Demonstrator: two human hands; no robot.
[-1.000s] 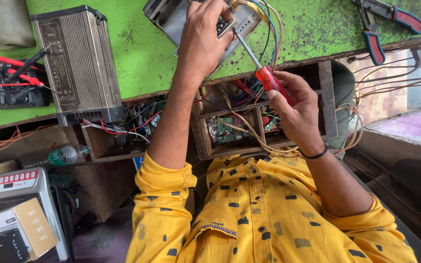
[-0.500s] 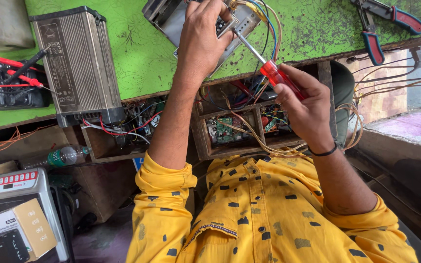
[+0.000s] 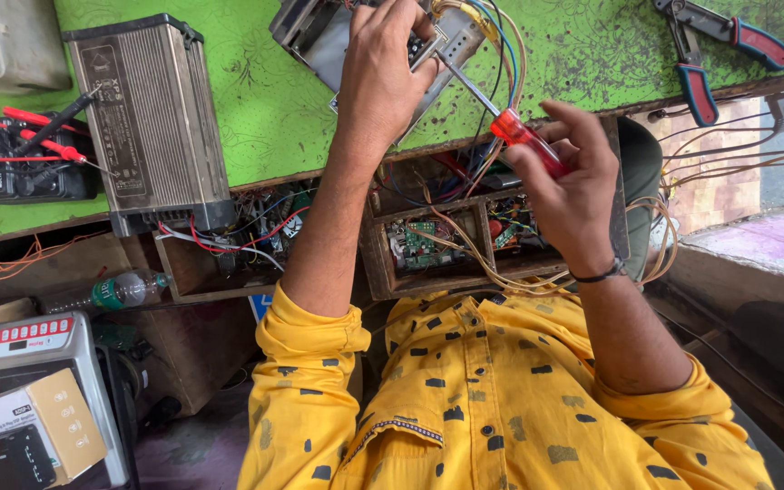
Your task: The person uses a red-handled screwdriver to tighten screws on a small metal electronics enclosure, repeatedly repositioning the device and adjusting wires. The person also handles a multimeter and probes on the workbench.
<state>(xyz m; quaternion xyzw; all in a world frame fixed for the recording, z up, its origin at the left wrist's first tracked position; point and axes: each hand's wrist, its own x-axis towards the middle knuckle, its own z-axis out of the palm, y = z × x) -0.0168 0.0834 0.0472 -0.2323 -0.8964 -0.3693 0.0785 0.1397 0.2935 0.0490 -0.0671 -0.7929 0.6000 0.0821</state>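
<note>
My left hand [image 3: 383, 77] presses down on a small metal power supply unit [image 3: 315, 36] lying on the green table [image 3: 256, 100], gripping its terminal end. My right hand [image 3: 569, 186] holds a screwdriver with a red translucent handle [image 3: 524, 136]; its shaft slants up and left to the unit's terminal block, where several coloured wires [image 3: 496, 41] come out. Both sleeves are yellow with dark marks.
A larger ribbed grey power supply [image 3: 151, 118] lies to the left, beside a multimeter with red probes [image 3: 11, 159]. Red-handled pliers [image 3: 714, 50] lie at top right. Open wooden drawers [image 3: 451, 240] under the table edge hold circuit boards and wires. A plastic bottle [image 3: 115, 290] lies lower left.
My right hand has lifted and turned with the screwdriver, its fingers spreading around the handle. My left hand stays on the unit.
</note>
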